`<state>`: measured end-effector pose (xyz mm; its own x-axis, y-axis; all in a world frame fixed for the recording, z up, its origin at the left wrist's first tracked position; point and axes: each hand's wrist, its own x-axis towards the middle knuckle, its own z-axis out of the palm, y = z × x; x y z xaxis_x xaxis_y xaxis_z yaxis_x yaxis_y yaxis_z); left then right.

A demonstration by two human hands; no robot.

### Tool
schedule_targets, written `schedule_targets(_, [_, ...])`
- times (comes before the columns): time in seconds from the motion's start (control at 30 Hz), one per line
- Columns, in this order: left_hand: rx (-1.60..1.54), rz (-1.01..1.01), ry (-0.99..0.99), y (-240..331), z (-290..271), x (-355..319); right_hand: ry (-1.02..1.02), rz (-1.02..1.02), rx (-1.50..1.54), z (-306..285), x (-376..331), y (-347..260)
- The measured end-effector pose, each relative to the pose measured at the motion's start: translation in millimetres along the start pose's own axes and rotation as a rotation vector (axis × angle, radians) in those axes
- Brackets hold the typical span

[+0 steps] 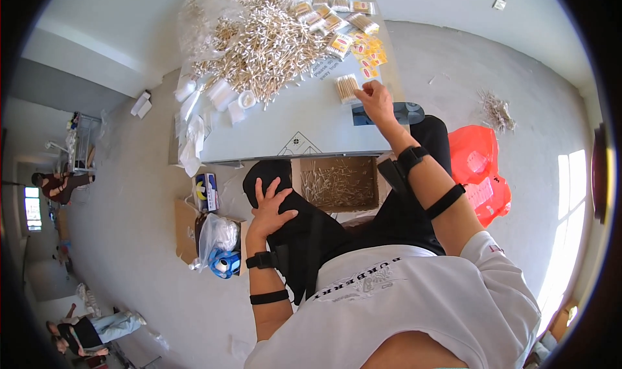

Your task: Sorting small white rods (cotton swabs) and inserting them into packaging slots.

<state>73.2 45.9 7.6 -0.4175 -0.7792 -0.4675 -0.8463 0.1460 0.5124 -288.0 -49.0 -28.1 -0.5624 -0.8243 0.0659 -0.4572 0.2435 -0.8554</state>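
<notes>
My right hand (376, 101) is over the right part of the table, its thumb and fingers pinched at the right edge of a small pack of cotton swabs (346, 88). The pack lies flat on the tabletop. My left hand (269, 208) rests on my left knee, fingers spread and holding nothing. Beyond the pack are several yellow printed cards (370, 50) and several filled packs of swabs (334, 23). A big heap of loose cotton swabs (275, 51) covers the far middle of the table, partly on clear plastic.
Clear plastic cups or rolls (222, 94) stand at the table's left. Below the table edge, a cardboard box (340, 186) holds loose swabs between my legs. A red plastic bag (476, 168) lies right; an open carton (188, 230) stands left. Two people (61, 186) are at far left.
</notes>
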Motion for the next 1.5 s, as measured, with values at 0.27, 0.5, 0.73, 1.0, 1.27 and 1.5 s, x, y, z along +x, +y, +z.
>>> schedule_targets(0.27, [-0.009, 0.043, 0.021, -3.9, 2.9, -3.4, -0.199, 0.041, -0.337, 31.3, 19.3, -8.5])
schedule_targets(0.5, [-0.161, 0.190, 0.597, 31.1, -8.8, 15.9, -0.606, 0.112, 0.899, 24.8, -52.3, -45.0])
schedule_targets(0.73, [-0.881, 0.473, 0.696, 103.3, -31.5, 32.4, -0.704, 0.083, 1.101, 8.7, -108.4, -89.0])
schedule_targets(1.0, [-0.757, 0.678, 0.898, 115.4, -38.3, 3.0, -0.740, -0.236, 1.177, 17.4, -128.3, -110.7])
schedule_targets(1.27, [-0.573, 0.750, 0.975, 104.1, -52.6, -20.7, -0.832, -0.278, 1.228, 28.1, -144.4, -129.3])
schedule_targets(1.5, [-0.561, 0.750, 1.004, 110.6, -47.0, -35.5, -0.846, -0.310, 0.983, 14.6, -154.8, -123.0])
